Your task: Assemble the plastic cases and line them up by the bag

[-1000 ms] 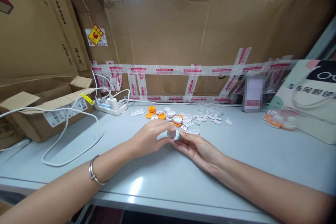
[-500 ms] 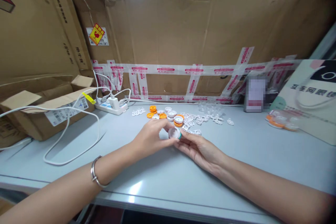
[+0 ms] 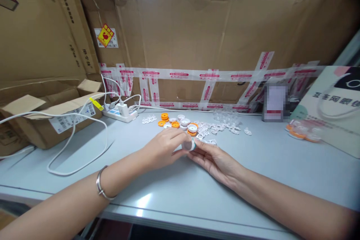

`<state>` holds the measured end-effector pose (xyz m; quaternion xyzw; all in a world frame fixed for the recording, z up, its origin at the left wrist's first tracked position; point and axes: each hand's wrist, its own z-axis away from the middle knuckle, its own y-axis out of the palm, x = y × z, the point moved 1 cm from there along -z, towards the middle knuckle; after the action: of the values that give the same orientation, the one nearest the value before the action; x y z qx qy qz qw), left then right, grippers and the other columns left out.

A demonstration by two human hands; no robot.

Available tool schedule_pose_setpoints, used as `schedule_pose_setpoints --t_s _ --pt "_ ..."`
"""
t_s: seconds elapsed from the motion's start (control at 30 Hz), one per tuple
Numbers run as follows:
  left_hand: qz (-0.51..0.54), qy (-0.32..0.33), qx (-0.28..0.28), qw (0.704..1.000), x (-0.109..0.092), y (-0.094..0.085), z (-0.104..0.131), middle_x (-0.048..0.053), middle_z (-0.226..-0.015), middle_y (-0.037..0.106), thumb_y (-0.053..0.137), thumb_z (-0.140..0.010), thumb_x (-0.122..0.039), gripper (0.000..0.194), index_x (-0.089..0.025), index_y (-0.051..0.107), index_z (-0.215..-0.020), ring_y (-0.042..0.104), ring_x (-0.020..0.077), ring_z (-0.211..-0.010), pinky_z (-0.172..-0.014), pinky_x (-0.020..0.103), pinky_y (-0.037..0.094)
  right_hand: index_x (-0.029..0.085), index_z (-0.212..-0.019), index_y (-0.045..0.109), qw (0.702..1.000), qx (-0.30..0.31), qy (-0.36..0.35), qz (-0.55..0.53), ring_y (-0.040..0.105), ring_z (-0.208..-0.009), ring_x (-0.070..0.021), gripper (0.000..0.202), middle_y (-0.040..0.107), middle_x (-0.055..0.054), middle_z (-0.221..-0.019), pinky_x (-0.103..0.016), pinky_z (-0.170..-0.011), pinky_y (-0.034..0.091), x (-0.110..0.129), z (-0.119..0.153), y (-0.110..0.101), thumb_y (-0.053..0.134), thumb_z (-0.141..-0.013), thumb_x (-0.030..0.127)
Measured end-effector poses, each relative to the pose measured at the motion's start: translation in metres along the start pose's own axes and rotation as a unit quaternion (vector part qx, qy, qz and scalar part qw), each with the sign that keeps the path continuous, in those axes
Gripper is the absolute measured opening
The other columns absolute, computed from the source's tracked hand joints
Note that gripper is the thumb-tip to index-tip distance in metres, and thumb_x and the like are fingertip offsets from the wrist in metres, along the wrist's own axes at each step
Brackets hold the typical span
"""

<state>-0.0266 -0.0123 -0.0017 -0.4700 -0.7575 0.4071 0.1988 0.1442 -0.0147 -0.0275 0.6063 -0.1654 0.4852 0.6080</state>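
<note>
A small round white plastic piece with a teal edge (image 3: 188,145) is held between both hands, above the table. My left hand (image 3: 165,145) grips its left side, with the thumb below and the fingers over the top. On the other side, the fingers of my right hand (image 3: 216,160) are closed on the teal edge. Just behind the hands sit orange and white round plastic pieces (image 3: 175,124), some stacked. Flat white cut-out parts (image 3: 206,129) lie scattered to their right. Fingers hide part of the held piece.
A power strip (image 3: 119,112) with white cables stands at the back left beside an open cardboard box (image 3: 53,108). Clear plastic parts (image 3: 227,115) lie at the back. A blurred-out box (image 3: 274,103) and a printed board (image 3: 329,108) stand right. Large cardboard (image 3: 182,37) walls the back.
My left fingers have shifted further over the top of the round piece, and its open inner face has turned out of clear view. My right hand keeps nearly the same position.
</note>
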Motion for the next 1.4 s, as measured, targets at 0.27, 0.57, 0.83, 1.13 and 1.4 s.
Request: schedule_pose_setpoints --t_s 0.27,0.57,0.83,1.13,1.4 --pt "-0.009 -0.054 -0.041 0.998 -0.0016 0.0021 -0.0012 0.005 -0.09 0.065 0.062 -0.079 -0.025 0.018 -0.017 0.053 -0.093 0.059 0.0192 -0.087 -0.08 0.033 0.043 0.011 -0.078 0.069 0.999 -0.022 0.005 -0.023 0.065 -0.074 -0.0119 0.01 0.07 -0.006 -0.077 -0.023 -0.077 0.055 0.0018 0.0009 0.0021 0.061 -0.079 0.015" --pt "0.028 -0.081 -0.037 0.996 -0.0023 0.0032 -0.0027 0.004 -0.09 0.064 0.06 -0.079 -0.024 0.016 -0.018 0.052 -0.091 0.059 0.0174 -0.086 -0.079 0.031 0.044 0.009 -0.081 0.07 0.999 -0.026 -0.002 -0.028 0.065 -0.079 -0.0138 0.011 0.07 -0.007 -0.079 -0.023 -0.079 0.054 0.0024 0.0018 0.0037 0.059 -0.079 0.013" --pt "0.025 -0.06 -0.018 0.998 -0.004 0.0019 -0.0023 0.003 -0.088 0.063 0.057 -0.08 -0.018 0.011 -0.017 0.053 -0.09 0.057 0.0167 -0.086 -0.079 0.029 0.042 0.01 -0.08 0.07 1.0 -0.012 -0.009 -0.013 0.064 -0.081 -0.0141 0.01 0.07 -0.006 -0.081 -0.026 -0.083 0.053 0.0009 0.0019 0.0007 0.066 -0.074 0.017" --pt "0.032 -0.117 -0.026 0.992 -0.0061 0.0026 -0.0028 0.001 -0.084 0.064 0.062 -0.076 -0.024 0.019 -0.018 0.052 -0.092 0.058 0.016 -0.079 -0.076 0.03 0.043 0.011 -0.08 0.071 1.0 0.005 -0.006 0.005 0.065 -0.076 -0.0129 0.011 0.071 -0.006 -0.08 -0.023 -0.08 0.053 0.0014 0.001 0.0014 0.068 -0.073 0.018" --pt "0.025 -0.063 -0.008 0.998 -0.0041 0.0038 -0.0022 0.005 -0.095 0.063 0.056 -0.08 -0.02 0.016 -0.018 0.053 -0.096 0.057 0.0185 -0.09 -0.08 0.032 0.044 0.011 -0.079 0.071 1.0 -0.012 -0.007 -0.002 0.066 -0.079 -0.0133 0.009 0.071 -0.006 -0.078 -0.024 -0.08 0.054 0.0007 0.0025 0.0014 0.066 -0.074 0.016"
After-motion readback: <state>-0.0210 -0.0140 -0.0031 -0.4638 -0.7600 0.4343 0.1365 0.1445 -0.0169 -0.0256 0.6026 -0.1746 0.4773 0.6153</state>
